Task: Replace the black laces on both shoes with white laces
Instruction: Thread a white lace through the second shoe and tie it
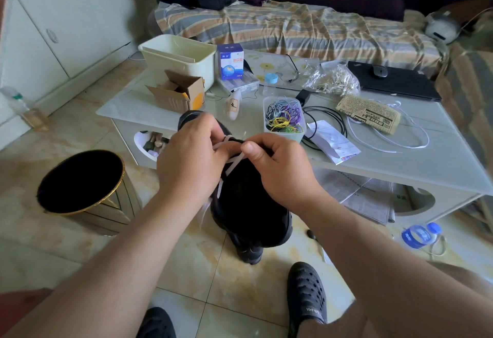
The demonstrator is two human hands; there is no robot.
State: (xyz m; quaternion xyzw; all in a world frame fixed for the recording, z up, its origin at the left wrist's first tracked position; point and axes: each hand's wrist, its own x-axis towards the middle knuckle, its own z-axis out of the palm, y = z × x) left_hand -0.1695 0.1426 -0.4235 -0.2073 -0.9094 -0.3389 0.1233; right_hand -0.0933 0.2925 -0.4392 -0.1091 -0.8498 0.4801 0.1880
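Note:
A black shoe [248,204] is held up in front of me, above the tiled floor. A white lace [232,163] crosses its upper part. My left hand [190,156] pinches the lace at the shoe's top left, fingers curled over the collar. My right hand [280,169] grips the shoe's right side, with the thumb pressed by the lace crossing. Below it, a second black shoe [250,253] stands on the floor, mostly hidden. Another white lace [392,137] lies looped on the low table, at its right.
The low white table [426,175] carries a cream bin [181,56], a cardboard box [177,92], a tub of coloured bands [284,118], cables and a laptop [394,84]. A black-lined waste bin [80,183] stands at left. A water bottle [420,235] lies on the floor.

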